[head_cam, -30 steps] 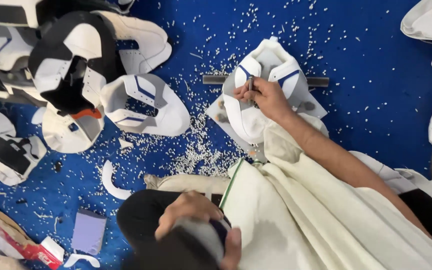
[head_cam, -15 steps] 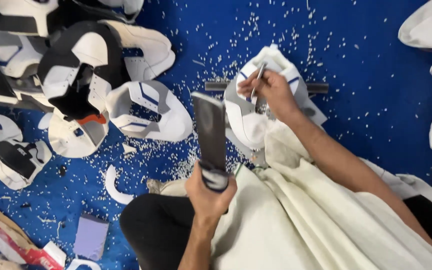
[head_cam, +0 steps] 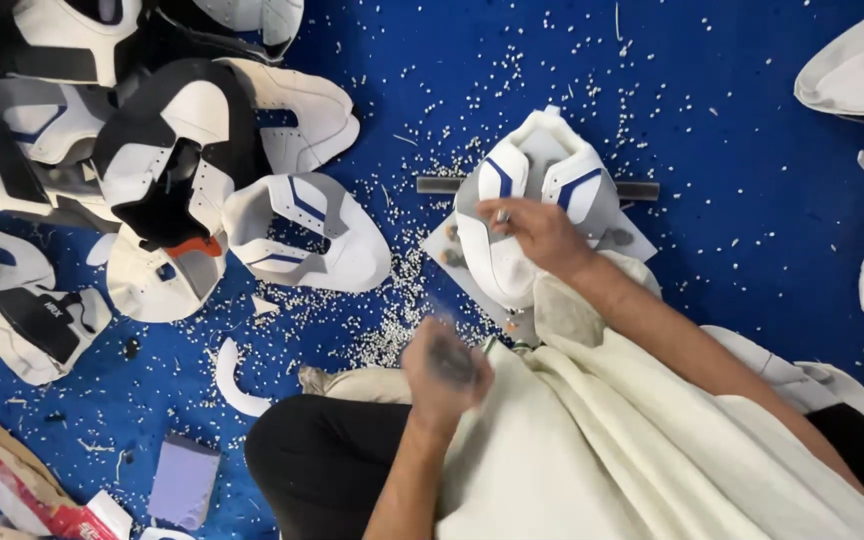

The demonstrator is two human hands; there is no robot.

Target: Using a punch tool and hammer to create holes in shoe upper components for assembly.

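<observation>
A white shoe upper (head_cam: 505, 265) with blue stripes and grey panels lies on a grey board (head_cam: 640, 246) over a dark metal bar (head_cam: 436, 185) on the blue floor. My right hand (head_cam: 544, 235) rests on top of this upper and pinches a small metal punch (head_cam: 500, 214) against it. My left hand (head_cam: 442, 368) is lower, above my lap and the cream cloth (head_cam: 642, 450). It is blurred by motion and closed around a dark flat bar (head_cam: 449, 357), only partly visible.
A heap of white, black and blue shoe uppers (head_cam: 167, 170) fills the left side. More white uppers (head_cam: 857, 75) lie along the right edge. Small white punched bits (head_cam: 392, 320) litter the floor. A purple block (head_cam: 184, 480) and a red-and-tan package (head_cam: 22, 490) sit at the bottom left.
My left hand lifted the dark flat bar upright from my lap, then swung it down; it is now low and blurred. My right hand stayed on the upper.
</observation>
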